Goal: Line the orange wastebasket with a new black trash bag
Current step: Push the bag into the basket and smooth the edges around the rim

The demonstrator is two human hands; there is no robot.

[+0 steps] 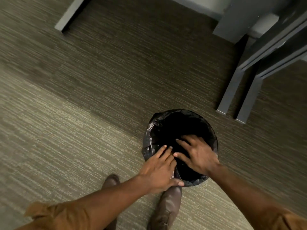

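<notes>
**Dim, soft light with motion blur**

The scene is dim and evenly lit, with no hard glare. The carpet [83, 113] is paler near and left, darker in a broad shadow band far and under the furniture [249, 80] at right. The bag [166, 123] shows faint sheen on its rim; its inside is pure black. Motion blur smears the carpet at left and both sleeves. Wide-angle distortion bends the furniture legs near the edges.

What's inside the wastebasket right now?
The black trash bag lines it and folds over the rim. The right hand reaches into the opening. The bottom is too dark to see.
</notes>
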